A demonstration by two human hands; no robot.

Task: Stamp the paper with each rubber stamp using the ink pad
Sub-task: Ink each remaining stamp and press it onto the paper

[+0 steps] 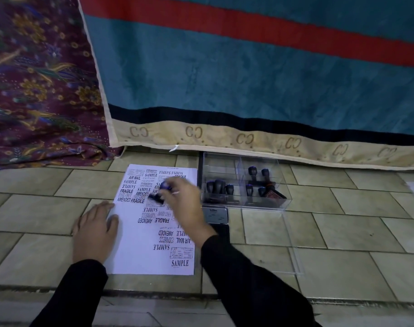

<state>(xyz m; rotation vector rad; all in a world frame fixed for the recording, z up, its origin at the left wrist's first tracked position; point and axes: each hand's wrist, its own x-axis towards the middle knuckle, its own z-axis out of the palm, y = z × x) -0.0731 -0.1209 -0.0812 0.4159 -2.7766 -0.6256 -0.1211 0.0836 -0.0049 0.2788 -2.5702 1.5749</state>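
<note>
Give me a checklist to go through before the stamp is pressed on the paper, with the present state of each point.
1. Paper held steady: the left hand lies flat on the left edge of the paper. Ok.
2. Grip: the right hand holds the stamp by its handle, over the paper's upper part. Ok.
3. Stamp face inked: the face is hidden and blurred. Cannot tell.
4. Free spot under the stamp: that area is already crowded with prints; bare paper lies lower left. Not ok.
5. Ink pad near: it lies beside the paper's right edge, partly behind the right wrist. Ok.
6. Other stamps: they stand in the clear box. Ok.
</note>
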